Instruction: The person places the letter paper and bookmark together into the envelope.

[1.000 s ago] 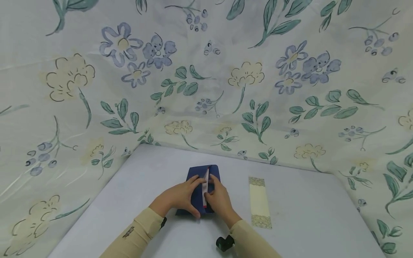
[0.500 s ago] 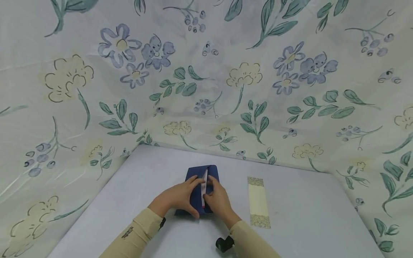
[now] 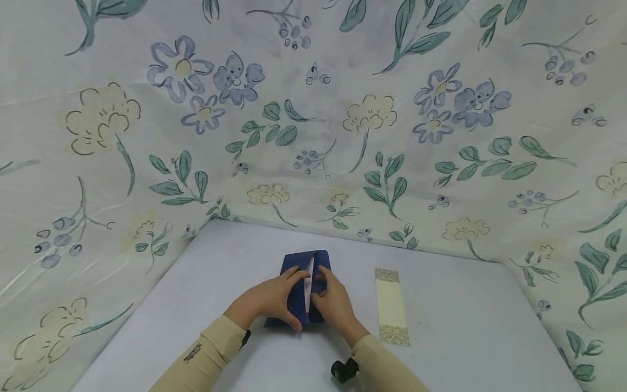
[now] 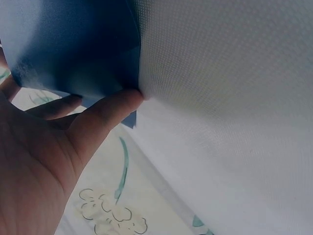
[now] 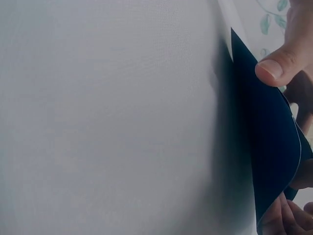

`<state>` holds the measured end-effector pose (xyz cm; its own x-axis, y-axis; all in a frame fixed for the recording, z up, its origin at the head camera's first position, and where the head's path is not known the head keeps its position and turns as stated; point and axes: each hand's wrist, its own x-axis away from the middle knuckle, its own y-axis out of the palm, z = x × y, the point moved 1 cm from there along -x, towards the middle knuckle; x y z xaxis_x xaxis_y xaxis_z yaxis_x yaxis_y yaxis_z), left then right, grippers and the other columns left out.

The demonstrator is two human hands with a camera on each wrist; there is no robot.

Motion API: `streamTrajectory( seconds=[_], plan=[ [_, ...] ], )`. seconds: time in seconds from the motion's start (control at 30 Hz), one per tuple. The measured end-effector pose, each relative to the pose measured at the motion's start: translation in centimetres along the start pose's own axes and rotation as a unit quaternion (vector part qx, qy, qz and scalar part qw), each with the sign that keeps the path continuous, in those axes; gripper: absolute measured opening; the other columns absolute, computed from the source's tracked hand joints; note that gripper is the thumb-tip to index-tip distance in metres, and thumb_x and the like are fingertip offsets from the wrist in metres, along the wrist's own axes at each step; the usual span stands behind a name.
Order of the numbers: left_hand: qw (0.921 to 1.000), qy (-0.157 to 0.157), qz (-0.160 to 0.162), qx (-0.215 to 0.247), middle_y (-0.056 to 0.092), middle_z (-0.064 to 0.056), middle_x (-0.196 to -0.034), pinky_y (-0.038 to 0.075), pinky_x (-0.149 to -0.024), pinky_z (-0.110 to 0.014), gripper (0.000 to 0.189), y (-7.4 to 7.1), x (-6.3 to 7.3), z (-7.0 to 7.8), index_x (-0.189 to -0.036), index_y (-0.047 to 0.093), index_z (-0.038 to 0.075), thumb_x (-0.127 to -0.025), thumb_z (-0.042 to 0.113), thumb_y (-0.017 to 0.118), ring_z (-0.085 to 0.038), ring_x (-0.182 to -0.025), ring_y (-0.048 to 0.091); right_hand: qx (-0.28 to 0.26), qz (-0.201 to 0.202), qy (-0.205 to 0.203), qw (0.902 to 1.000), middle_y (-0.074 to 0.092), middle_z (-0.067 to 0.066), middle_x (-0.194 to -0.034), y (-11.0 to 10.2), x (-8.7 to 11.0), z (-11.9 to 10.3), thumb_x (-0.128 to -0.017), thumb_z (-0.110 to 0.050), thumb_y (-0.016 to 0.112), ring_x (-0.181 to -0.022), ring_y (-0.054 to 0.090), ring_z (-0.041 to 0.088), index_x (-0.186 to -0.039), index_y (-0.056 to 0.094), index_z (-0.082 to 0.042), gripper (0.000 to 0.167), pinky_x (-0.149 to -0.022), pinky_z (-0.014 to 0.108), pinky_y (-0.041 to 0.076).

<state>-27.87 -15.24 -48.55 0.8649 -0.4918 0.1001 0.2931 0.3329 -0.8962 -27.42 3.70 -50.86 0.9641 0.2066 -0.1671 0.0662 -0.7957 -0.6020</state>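
Note:
A dark blue sheet of folded paper [image 3: 290,262] lies on the table, split lengthwise by a gap. Inside the gap shows a narrow white strip [image 3: 307,294] with a red tip at its near end. My left hand [image 3: 268,298] spreads over the left part, fingers at the gap and thumb at the near edge. In the left wrist view that thumb [image 4: 110,110] presses along the blue edge. My right hand [image 3: 335,302] pinches the raised right flap with curled fingers. The right wrist view shows the bent blue flap [image 5: 271,142], with right fingers partly hidden behind it.
A cream strip [image 3: 391,307] with speckled glittery ends lies flat to the right of the blue paper. The white table [image 3: 465,321] meets a flower-printed cloth [image 3: 313,136] behind and on both sides. A black wrist device [image 3: 344,370] sits below the right sleeve.
My right hand has shifted slightly to the right with the flap, and the white strip's red near tip shows less. My left hand stays on the paper; the view drifts a little.

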Motion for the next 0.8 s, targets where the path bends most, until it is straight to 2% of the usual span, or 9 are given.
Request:
streamTrajectory(
  seconds=[0.37, 0.8],
  plan=[
    [0.9997, -0.023, 0.0, -0.009, 0.025, -0.018, -0.165, 0.045, -0.104, -0.061, 0.123, 0.0, 0.1, 0.2, -0.157, 0.034, 0.026, -0.057, 0.06, 0.095, -0.046, -0.135, 0.048, 0.017, 0.03, -0.01, 0.9994, 0.065, 0.017, -0.131, -1.1, 0.3, 0.9, -0.088, -0.004, 0.074, -0.069, 0.058, 0.005, -0.149, 0.043, 0.002, 0.069, -0.057, 0.023, 0.049],
    [0.9998, -0.02, 0.002, -0.007, 0.026, -0.02, -0.164, 0.045, -0.104, -0.06, 0.122, 0.1, -0.2, 0.1, -0.156, 0.034, 0.026, -0.056, 0.061, 0.095, -0.045, -0.136, 0.048, 0.037, 0.052, 0.002, 0.998, 0.065, 0.013, -0.127, -2.0, 0.5, 1.8, -0.088, -0.008, 0.074, -0.069, 0.058, 0.006, -0.151, 0.037, 0.004, 0.073, -0.058, 0.024, 0.049]
  ],
)
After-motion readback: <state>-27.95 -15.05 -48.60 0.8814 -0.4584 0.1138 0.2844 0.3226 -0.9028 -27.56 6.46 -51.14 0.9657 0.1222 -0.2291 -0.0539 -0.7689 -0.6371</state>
